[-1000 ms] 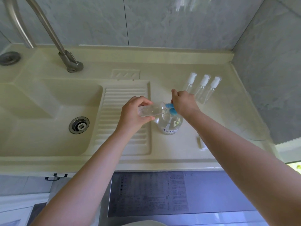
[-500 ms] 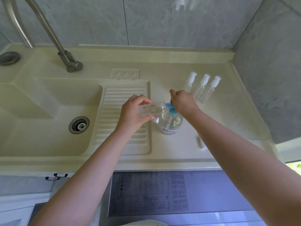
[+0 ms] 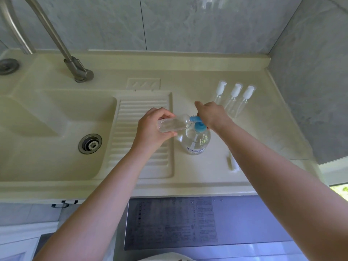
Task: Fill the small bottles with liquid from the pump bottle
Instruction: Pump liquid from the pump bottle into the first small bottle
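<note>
Where tiles meet: cream countertop (image 3: 244, 76) (sink-side).

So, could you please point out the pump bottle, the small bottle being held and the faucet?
pump bottle (image 3: 195, 142), head view, clear body.
small bottle (image 3: 172, 125), head view, mid-body.
faucet (image 3: 56, 37), head view, spout.

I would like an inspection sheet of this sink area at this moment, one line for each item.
Surface: cream counter with a sink and ribbed drainboard.
Job's things: pump bottle upright on the counter; small bottle held tilted, its mouth at the blue spout; three capped bottles in a row behind.
Clutter: small white part on the counter.
Hands: left hand grips the small bottle; right hand rests on the pump head.
Cables: nothing seen.
Surroundings: faucet, grey tiled walls.
</note>
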